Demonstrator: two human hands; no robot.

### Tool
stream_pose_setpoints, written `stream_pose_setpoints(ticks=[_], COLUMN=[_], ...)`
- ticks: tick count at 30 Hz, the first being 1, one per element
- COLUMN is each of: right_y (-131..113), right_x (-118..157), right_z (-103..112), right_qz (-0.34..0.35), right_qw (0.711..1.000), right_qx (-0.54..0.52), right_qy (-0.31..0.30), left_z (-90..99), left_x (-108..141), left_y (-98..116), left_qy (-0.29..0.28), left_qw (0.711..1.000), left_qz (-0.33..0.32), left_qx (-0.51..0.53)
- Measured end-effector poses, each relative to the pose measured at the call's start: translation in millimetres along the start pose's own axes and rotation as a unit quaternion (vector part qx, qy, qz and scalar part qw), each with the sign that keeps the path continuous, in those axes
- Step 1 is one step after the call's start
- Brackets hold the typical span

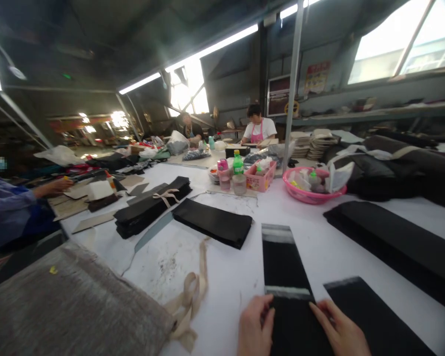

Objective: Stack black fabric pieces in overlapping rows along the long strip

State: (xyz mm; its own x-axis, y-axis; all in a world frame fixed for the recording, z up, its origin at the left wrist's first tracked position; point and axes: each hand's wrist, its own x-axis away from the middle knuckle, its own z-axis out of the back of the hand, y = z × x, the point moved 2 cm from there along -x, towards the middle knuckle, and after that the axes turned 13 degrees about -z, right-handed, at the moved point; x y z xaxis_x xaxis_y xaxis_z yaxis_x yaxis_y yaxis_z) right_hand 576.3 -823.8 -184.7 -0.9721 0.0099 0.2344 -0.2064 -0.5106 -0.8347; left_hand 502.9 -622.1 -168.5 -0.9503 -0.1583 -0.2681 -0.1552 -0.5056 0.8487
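Observation:
Two black strips lie end to end on the white table (222, 277) in front of me. The near black piece (294, 326) overlaps or meets the far black piece (284, 259) at a whitish band (287, 291). Another pale band crosses the far end. My left hand (256, 324) pinches the near piece's left edge, close to the band. On its right edge, the fingers of my right hand (339, 326) are closed at the same level. Another black strip (374, 316) with a greyish end lies to the right of my right hand.
Black stacks (396, 247) lie at the right, with a smaller stack (213, 220) and a tied bundle (152, 207) ahead. A pink basin (313, 198), pink basket (259, 180) and beige ribbon (189, 296) are on the table. People sit at left and beyond.

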Motion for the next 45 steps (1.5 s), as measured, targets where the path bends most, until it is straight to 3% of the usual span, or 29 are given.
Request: stream_pose_setpoints(ticks=[10,45], right_y=[-11,-12], right_x=[13,1], right_z=[0,1], right_qz=[-0.006,-0.064], right_qw=[1.0,0.998], right_qx=[0.003,0.029], right_qy=[0.011,0.003], left_z=[-3.5,-9.7], left_x=[0,-1], left_y=[-3,-12], left_qy=[0.001,-0.006], left_qw=[0.999,0.999], left_qz=[0.032,0.032], left_qx=[0.028,-0.022])
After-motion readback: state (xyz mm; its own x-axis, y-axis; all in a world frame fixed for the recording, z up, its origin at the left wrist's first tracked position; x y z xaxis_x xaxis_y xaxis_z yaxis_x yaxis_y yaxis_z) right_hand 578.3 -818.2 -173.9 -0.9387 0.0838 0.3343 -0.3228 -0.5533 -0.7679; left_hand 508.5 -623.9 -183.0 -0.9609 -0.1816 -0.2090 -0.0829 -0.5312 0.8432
